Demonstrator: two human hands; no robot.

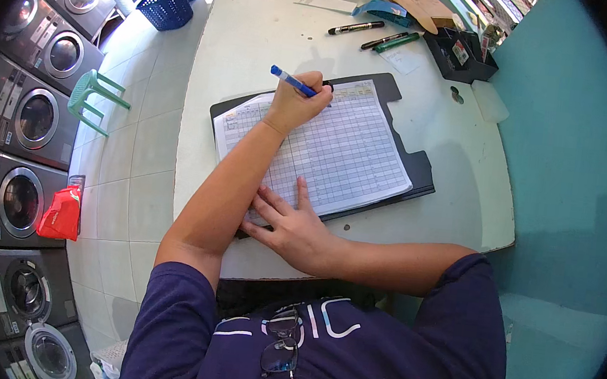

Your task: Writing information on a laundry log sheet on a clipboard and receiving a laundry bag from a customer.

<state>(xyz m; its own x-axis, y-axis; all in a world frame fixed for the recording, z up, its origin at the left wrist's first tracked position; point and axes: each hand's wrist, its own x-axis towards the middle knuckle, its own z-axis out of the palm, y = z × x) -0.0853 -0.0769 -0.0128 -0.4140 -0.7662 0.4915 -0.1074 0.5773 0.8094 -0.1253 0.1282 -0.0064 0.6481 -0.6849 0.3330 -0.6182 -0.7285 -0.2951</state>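
Observation:
My left hand (pixel 298 104) grips a blue pen (pixel 292 80) over the upper part of a ruled paper form (pixel 354 145). The pen's tip is hidden by my fingers. Several sheets are stacked under the form, on a black folder (pixel 417 170) lying at a slant on the white table (pixel 241 35). My right hand (pixel 304 233) rests flat with fingers spread across the sheets' lower left corner, beside my left forearm. A small dark part by my left fingertips is too covered to name.
Markers (pixel 356 28), a brown envelope (pixel 414 3) and a black organizer tray (pixel 459 56) sit at the table's far right. Coins (pixel 456 95) lie near the teal wall (pixel 558 214). Leftward stand front-loading machines (pixel 36 120), a green stool (pixel 93 95) and a blue basket (pixel 166 6).

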